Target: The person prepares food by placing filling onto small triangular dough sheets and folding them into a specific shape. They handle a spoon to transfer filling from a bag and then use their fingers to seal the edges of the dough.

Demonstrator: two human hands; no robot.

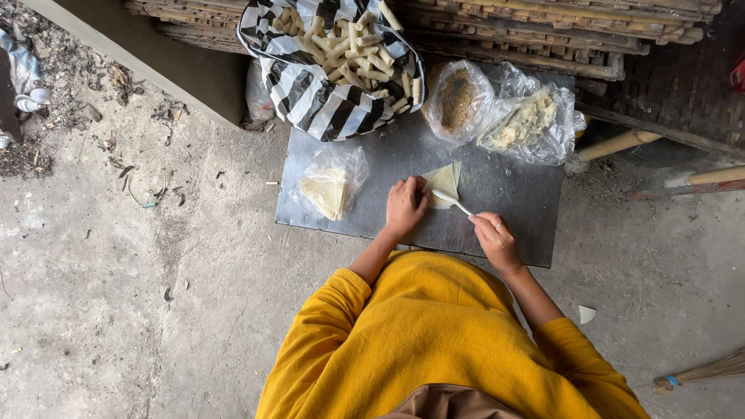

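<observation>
- Concrete floor lies all around a low grey bench.
- Striped bag of rolled pastries sits at the bench's far edge.
- Thin pastry sheet, mid-bench, looks soft, light and tearable; best held by its edges.
- Left hand presses the sheet flat with its fingers.
- Right hand has its fingers closed on a white spoon.

Soft, even daylight falls over the whole scene, with no hard shadows; only faint shade sits just under the fingers. The clear plastic bags well beyond the fingertips show mild glare. Focus is sharp throughout, with slight wide-angle bending at the edges.
</observation>
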